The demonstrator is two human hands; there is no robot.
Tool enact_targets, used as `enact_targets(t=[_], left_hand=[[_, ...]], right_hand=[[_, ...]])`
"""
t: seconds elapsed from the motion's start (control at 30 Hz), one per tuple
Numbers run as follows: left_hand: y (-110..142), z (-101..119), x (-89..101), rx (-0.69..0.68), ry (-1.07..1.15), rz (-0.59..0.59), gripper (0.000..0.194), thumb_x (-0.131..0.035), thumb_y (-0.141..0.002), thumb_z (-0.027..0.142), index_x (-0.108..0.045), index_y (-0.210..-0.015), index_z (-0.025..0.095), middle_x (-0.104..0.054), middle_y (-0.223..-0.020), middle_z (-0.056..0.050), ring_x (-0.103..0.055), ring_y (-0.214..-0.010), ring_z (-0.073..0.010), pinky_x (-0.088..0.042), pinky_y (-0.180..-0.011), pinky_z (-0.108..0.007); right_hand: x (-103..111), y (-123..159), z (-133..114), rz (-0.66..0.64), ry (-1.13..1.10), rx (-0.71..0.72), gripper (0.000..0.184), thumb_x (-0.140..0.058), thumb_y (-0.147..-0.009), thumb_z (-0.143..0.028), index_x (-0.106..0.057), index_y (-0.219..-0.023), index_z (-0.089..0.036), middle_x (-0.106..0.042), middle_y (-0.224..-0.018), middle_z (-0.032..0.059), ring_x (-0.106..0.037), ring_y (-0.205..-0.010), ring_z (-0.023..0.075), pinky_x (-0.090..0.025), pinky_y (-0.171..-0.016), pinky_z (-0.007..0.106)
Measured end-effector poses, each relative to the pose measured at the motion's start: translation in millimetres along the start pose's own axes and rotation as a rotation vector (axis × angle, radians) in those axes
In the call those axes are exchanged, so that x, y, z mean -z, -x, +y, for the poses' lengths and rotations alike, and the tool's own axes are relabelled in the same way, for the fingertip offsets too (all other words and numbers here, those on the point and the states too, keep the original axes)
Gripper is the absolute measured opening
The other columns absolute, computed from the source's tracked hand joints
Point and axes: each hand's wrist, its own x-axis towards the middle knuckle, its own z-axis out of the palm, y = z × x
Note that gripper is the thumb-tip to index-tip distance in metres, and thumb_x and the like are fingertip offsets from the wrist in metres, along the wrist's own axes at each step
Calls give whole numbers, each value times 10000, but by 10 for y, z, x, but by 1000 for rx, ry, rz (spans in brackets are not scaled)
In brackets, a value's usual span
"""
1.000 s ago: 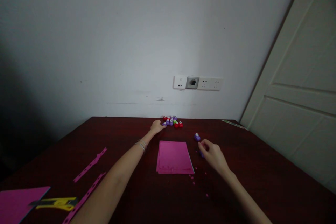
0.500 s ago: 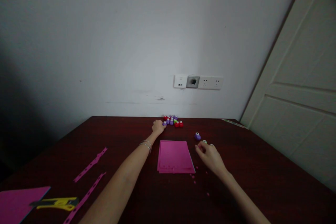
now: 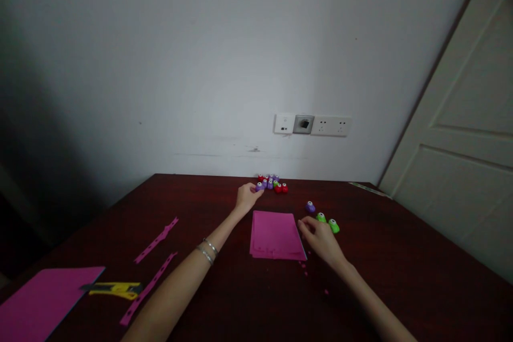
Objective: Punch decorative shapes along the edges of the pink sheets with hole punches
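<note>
At the back of the table, my left hand (image 3: pixel 247 196) is closed, fingers and thumb gripping a small purple paper punch (image 3: pixel 259 186) with a white round top. Behind and right of it stands a cluster of similar punches in purple, red and green (image 3: pixel 270 184). My right hand (image 3: pixel 321 239) is curled beside the right edge of a stack of pink paper sheets (image 3: pixel 276 235); whatever its fingertips hold is hidden. Just beyond that hand are two green punches (image 3: pixel 334 225) and one purple punch (image 3: pixel 310 207).
Left on the dark red table (image 3: pixel 216 299) lie a yellow utility knife (image 3: pixel 116 289), another pink sheet (image 3: pixel 48 299) and two punched pink strips (image 3: pixel 157 240). Pink paper bits (image 3: pixel 303 265) are scattered near the stack. A wall with sockets (image 3: pixel 331 126) rises behind.
My left hand has lifted the purple punch slightly off the cluster's left end. My right hand has drawn left toward the pink stack, uncovering the green punches. The view has turned slightly left.
</note>
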Motion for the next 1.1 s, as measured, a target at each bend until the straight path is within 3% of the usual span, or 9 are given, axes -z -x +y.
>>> enact_targets(t=[0.23, 0.43, 0.57, 0.67, 0.8, 1.1], left_hand=[[456, 195, 288, -197, 93, 13, 251, -636, -687, 395, -620, -714, 146, -616, -679, -26, -544, -620, -132, -400, -584, -230], [651, 254, 380, -300, 5, 31, 231, -640, -698, 384, -593, -693, 158, -587, -702, -31, -525, -673, -146, -395, -636, -255], [759, 303, 364, -358, -32, 44, 202, -646, -704, 345, -560, -688, 164, -560, -718, -22, -512, -694, -145, -393, -645, -252], [857, 363, 316, -435, -55, 32, 173, -644, -711, 305, -541, -695, 167, -552, -738, -21, -508, -721, -150, -400, -658, -256], [970, 430, 234, -545, -148, 12, 138, -618, -731, 259, -522, -690, 169, -551, -730, -31, -500, -741, -171, -409, -670, -281], [1063, 488, 111, -691, -240, 114, 125, -572, -743, 252, -509, -675, 168, -530, -685, -42, -489, -694, -186, -427, -643, -324]], right_hand=[[-77, 35, -194, -29, -246, 3, 312, -467, -765, -418, -621, -664, -167, -582, -537, 15, -506, -517, 155, -374, -510, 249], [-162, 48, -279, -80, -386, -29, 320, -473, -769, -412, -621, -657, -151, -591, -556, 14, -517, -521, 140, -398, -515, 247], [-261, 66, -359, -167, -522, -110, 371, -461, -771, -452, -643, -798, -130, -624, -627, 38, -537, -503, 137, -410, -431, 233], [-305, 100, -456, -221, -809, -266, 354, -541, -734, -460, -628, -887, -152, -630, -702, 41, -554, -543, 134, -409, -403, 211], [-300, 134, -536, -210, -1136, -406, 291, -626, -694, -427, -630, -823, -165, -613, -714, 37, -547, -543, 116, -395, -399, 186], [-293, 133, -495, -145, -1282, -557, 270, -712, -630, -399, -622, -727, -164, -602, -658, 0, -555, -542, 109, -387, -428, 184]])
